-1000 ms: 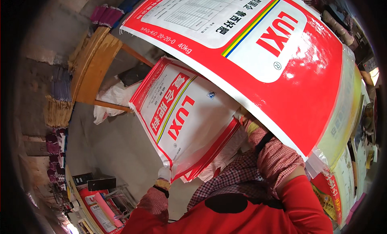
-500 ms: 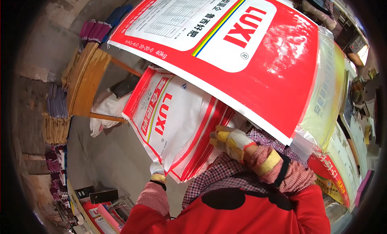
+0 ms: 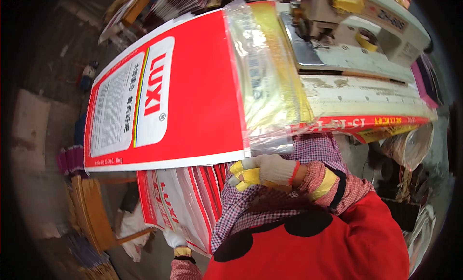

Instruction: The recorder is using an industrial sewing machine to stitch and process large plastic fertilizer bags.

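Observation:
Across my front lies a large red and white woven sack (image 3: 202,96), flat, with its near edge over my lap. Below it hangs a bundle of folded white and red sacks (image 3: 181,198). My left hand (image 3: 174,239), in a pale glove, is closed at the lower edge of that bundle, its fingertips partly hidden. Just under the large sack's near corner, my right hand (image 3: 265,170) has its fingers curled together, with yellow wrapping on them. Whether anything is inside that curl is hidden. A clear and yellow plastic liner (image 3: 265,72) sticks out of the large sack's right end.
A sewing machine (image 3: 357,29) stands on a worn white table (image 3: 366,94) at the far right, with a roll of yellow tape (image 3: 367,40) on it. Wooden stool (image 3: 91,207) at the left. Several stacked sacks (image 3: 178,5) lie behind.
The view has swung right, bringing the sewing machine into sight and shifting the large sack left. My left hand stays at the bundle's edge; my right hand's fingers look more curled.

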